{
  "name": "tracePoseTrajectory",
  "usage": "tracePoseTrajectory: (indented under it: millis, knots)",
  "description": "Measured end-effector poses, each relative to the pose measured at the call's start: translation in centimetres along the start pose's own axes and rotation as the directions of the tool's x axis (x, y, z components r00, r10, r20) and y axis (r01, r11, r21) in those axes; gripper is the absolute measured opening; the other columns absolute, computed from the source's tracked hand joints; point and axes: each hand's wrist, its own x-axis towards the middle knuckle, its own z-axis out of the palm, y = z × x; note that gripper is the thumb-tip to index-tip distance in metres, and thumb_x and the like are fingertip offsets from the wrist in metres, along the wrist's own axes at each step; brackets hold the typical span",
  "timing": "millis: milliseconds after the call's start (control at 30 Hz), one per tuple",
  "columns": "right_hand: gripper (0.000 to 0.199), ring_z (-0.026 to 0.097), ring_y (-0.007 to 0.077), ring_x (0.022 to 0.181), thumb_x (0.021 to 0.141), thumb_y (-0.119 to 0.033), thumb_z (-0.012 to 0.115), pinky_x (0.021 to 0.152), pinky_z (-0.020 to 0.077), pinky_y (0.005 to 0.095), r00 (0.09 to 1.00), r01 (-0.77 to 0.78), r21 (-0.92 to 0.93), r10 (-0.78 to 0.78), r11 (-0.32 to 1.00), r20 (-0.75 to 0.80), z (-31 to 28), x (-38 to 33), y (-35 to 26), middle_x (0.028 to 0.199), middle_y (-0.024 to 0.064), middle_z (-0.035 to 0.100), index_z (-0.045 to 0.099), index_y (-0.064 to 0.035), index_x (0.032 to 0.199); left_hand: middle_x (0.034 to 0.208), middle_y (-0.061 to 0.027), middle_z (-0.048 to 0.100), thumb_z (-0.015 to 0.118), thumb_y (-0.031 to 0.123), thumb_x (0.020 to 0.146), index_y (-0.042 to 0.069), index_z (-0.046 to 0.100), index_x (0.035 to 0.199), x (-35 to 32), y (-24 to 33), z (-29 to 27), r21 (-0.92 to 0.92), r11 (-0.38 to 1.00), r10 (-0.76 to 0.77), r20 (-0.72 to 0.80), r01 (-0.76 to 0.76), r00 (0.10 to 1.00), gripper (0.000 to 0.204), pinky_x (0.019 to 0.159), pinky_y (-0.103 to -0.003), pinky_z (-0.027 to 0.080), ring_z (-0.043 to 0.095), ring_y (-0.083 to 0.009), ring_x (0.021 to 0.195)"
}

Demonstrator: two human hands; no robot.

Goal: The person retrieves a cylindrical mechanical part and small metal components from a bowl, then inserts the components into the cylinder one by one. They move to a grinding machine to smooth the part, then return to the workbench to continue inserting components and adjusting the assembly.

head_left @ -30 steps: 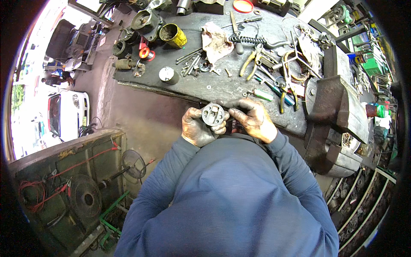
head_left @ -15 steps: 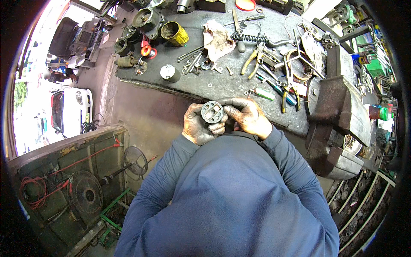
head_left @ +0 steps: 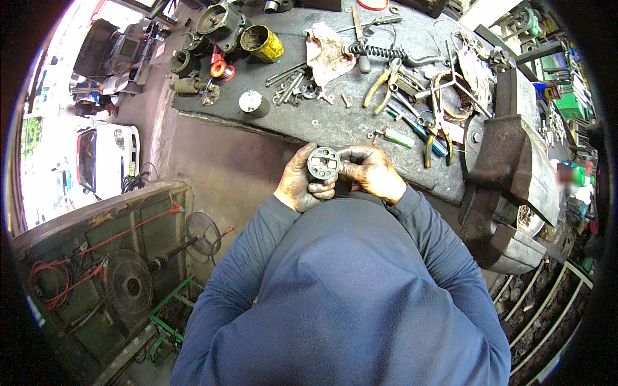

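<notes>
My left hand (head_left: 300, 186), dark with grease, grips a round grey metal part (head_left: 323, 163) from the left and below. The part's flat face has several openings and points up at me. My right hand (head_left: 372, 172) closes on the same part from the right, fingers curled over its edge. Both hands hover just in front of the near edge of a dark workbench (head_left: 335, 125), close to my chest. My blue sleeves and torso fill the lower picture and hide whatever lies under the hands.
The workbench carries pliers (head_left: 381, 87), a coil spring (head_left: 370, 50), a rag (head_left: 325, 51), a yellow can (head_left: 261, 42), a small metal cylinder (head_left: 253, 103) and loose bolts. A heavy vise (head_left: 512, 174) stands at right. A machine with red wires (head_left: 96, 264) sits lower left.
The hands and the round part stay together near the bench edge; the part has turned slightly in my fingers. The view has shifted a little.
</notes>
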Motion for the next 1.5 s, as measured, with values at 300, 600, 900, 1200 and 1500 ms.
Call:
tracePoseTrajectory:
  millis: [300, 600, 900, 1200, 1500]
  knots:
    - [0.032, 0.061, 0.0062, 0.076, 0.101, -0.024, 0.072, 0.064, 0.0511, 0.0239, 0.982, 0.189, -0.086, -0.189, 0.978, 0.01, -1.6, 0.9, 3.1, 0.095, 0.0003, 0.071, 0.071, -0.0022, 0.125, 0.081, -0.0134, 0.066, 0.057, 0.061, 0.101, 0.007, 0.064, 0.118, -0.4, -1.5, 2.1, -0.06, 0.997, 0.04, -0.113, -0.047, 0.993, 0.058, 0.042, -0.023, 0.035, 0.041, -0.0067, 0.042]
    - [0.041, 0.064, 0.0081, 0.094, 0.099, -0.021, 0.075, 0.084, 0.0541, 0.0262, 0.987, 0.038, -0.007, -0.036, 0.999, 0.158, -3.1, -0.6, 6.2, 0.109, 0.0022, 0.073, 0.066, 0.0002, 0.133, 0.093, -0.0141, 0.07, 0.057, 0.061, 0.101, 0.009, 0.062, 0.125, -1.9, -6.4, 2.8, -0.069, 0.989, 0.116, -0.207, -0.133, 0.971, 0.057, 0.045, -0.02, 0.034, 0.041, -0.0059, 0.045]
    - [0.046, 0.065, 0.0125, 0.101, 0.097, -0.025, 0.077, 0.091, 0.0556, 0.0321, 0.953, 0.281, -0.059, -0.272, 0.958, 0.132, -2.6, -3.3, 12.5, 0.115, 0.0033, 0.071, 0.064, -0.0003, 0.133, 0.104, -0.0098, 0.07, 0.059, 0.057, 0.102, 0.01, 0.059, 0.132, -3.9, -9.0, 2.2, 0.251, 0.968, 0.057, -0.134, -0.022, 0.989, 0.056, 0.049, -0.022, 0.042, 0.06, -0.01, 0.067]
    - [0.025, 0.055, 0.0093, 0.077, 0.103, -0.018, 0.067, 0.068, 0.048, 0.0281, 0.832, 0.314, -0.304, -0.415, 0.9, -0.369, 2.9, -17.4, 16.9, 0.093, 0.0011, 0.069, 0.07, -0.0008, 0.121, 0.127, -0.0085, 0.068, 0.072, 0.021, 0.1, -0.002, 0.058, 0.139, -6.8, -14.5, 5.0, 0.794, 0.578, 0.12, 0.144, -0.188, 0.982, 0.048, 0.098, -0.032, 0.054, 0.064, -0.0155, 0.116]
    - [0.024, 0.065, 0.0122, 0.096, 0.101, -0.015, 0.072, 0.083, 0.0537, 0.0283, 0.652, 0.429, -0.227, -0.474, 0.874, -0.592, 3.5, -31.1, 20.6, 0.104, 0.0064, 0.075, 0.071, 0.0025, 0.117, 0.114, -0.0181, 0.068, 0.087, 0.014, 0.069, 0.002, 0.065, 0.125, -6.4, -24.5, 13.4, 0.761, -0.256, 0.069, 0.629, -0.595, 0.775, 0.061, 0.091, -0.043, 0.056, 0.068, -0.0367, 0.105]
